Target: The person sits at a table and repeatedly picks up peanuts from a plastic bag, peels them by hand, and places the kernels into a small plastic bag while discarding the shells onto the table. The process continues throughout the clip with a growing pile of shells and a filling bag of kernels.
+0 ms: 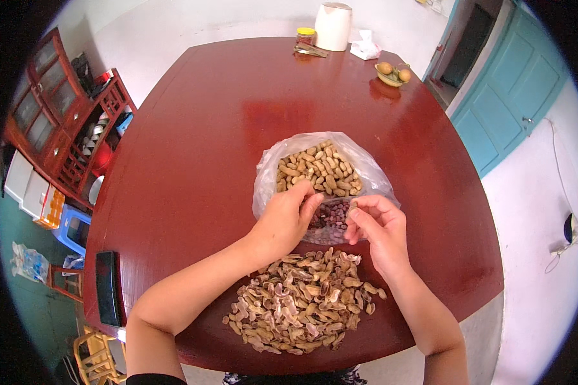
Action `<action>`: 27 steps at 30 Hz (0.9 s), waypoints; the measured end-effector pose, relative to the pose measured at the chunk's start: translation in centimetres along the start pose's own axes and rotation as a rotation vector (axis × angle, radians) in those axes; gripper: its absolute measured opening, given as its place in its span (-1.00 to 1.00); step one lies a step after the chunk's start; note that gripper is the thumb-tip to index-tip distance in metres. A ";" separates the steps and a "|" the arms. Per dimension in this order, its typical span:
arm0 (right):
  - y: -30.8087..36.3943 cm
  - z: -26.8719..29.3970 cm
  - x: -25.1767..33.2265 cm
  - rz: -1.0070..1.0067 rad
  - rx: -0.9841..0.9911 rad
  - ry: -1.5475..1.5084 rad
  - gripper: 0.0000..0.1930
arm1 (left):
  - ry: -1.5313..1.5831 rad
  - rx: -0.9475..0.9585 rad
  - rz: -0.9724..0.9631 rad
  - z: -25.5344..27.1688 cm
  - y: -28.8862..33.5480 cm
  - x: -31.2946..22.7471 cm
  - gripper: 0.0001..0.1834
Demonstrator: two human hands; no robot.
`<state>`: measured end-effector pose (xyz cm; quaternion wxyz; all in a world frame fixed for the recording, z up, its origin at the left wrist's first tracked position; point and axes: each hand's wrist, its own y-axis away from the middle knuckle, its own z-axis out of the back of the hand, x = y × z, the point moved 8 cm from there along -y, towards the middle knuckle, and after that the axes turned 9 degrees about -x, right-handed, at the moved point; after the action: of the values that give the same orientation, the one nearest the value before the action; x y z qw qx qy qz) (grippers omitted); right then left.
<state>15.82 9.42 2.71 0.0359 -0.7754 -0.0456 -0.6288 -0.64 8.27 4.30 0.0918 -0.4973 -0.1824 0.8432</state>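
A clear plastic bag (372,167) lies spread on the table, with unshelled peanuts (327,168) heaped in its far part. Nearer to me, dark reddish shelled kernels (332,215) rest on the same plastic. My left hand (284,217) reaches to the near left edge of the unshelled peanuts, its fingers curled toward the thumb; whatever is between them is hidden. Over the right side of the kernels, my right hand (380,228) pinches a small brownish peanut (353,205) between thumb and forefinger. A broad pile of broken peanut shells (302,305) lies between my forearms.
The dark red table (192,147) carries a black phone (108,289) at its left edge. Along the far side stand a white canister (333,27), a yellow-lidded jar (306,36), a tissue pack (365,46) and a fruit bowl (392,78). A wooden cabinet (58,122) stands left.
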 end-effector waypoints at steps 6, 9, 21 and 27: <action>0.1 -0.2 0.6 -0.016 0.038 0.024 -0.82 | 0.197 0.075 0.151 -0.7 0.1 2.1 -0.82; 0.5 -0.7 0.7 -0.033 0.191 0.102 -0.83 | 0.103 0.035 0.063 -0.3 0.0 1.2 -0.84; 4.1 -3.6 1.4 -0.218 0.734 0.306 -0.89 | 0.051 0.025 -0.011 0.1 -0.4 0.3 -0.83; 2.0 -2.6 1.4 -0.014 0.484 0.349 -0.89 | 0.017 0.124 0.106 -0.1 0.1 0.6 -0.76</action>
<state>13.81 7.20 4.62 0.2224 -0.6244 -0.1926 -0.7236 -0.87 8.45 3.71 0.0791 -0.5066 -0.1026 0.8524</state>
